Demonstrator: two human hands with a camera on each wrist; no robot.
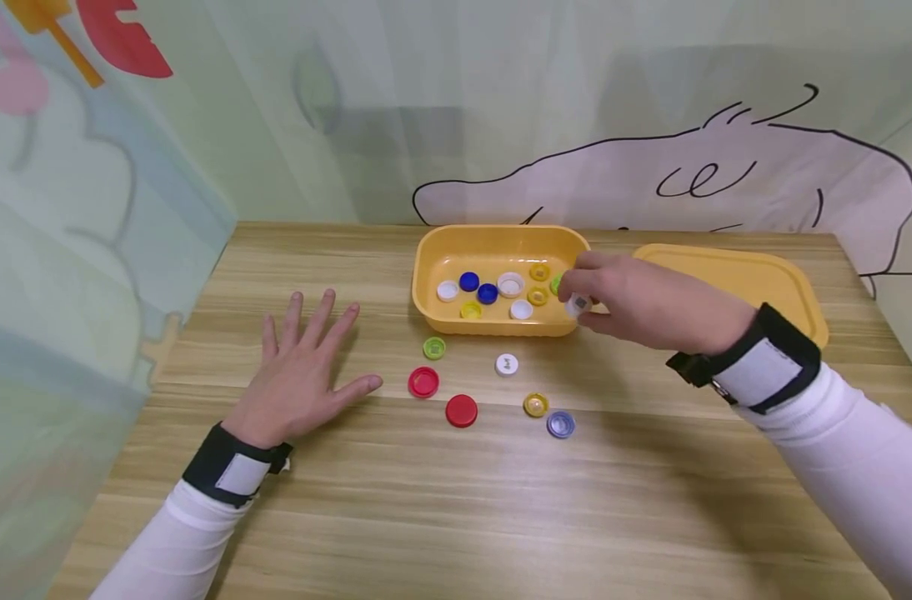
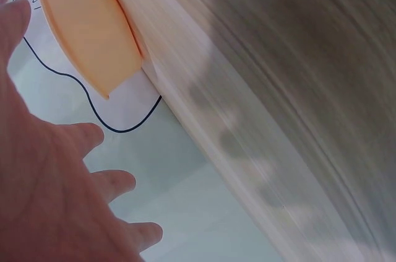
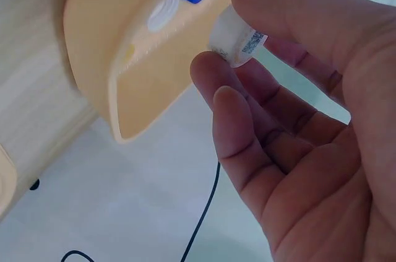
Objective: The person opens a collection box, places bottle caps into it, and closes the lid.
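Note:
Between thumb and fingertips, my right hand (image 1: 636, 300) pinches a white bottle cap (image 3: 234, 38) with a small printed code on it. That hand is at the right end of a yellow-orange plastic box (image 1: 493, 327). Inside the box lie several caps, among them a dark blue cap (image 1: 488, 293), a white cap (image 1: 521, 310) and a yellow cap (image 1: 471, 311). My left hand (image 1: 294, 375) is over the left part of the table with its fingers spread and nothing in it. Nearest to it is a red cap (image 1: 423, 382).
In front of the box lie a green cap (image 1: 434, 347), a white cap (image 1: 507, 364), a flat red cap (image 1: 461, 411), a gold cap (image 1: 535, 405) and a pale blue cap (image 1: 561, 424). The matching lid (image 1: 756, 283) lies at right. A printed curtain (image 1: 501, 108) hangs behind the table.

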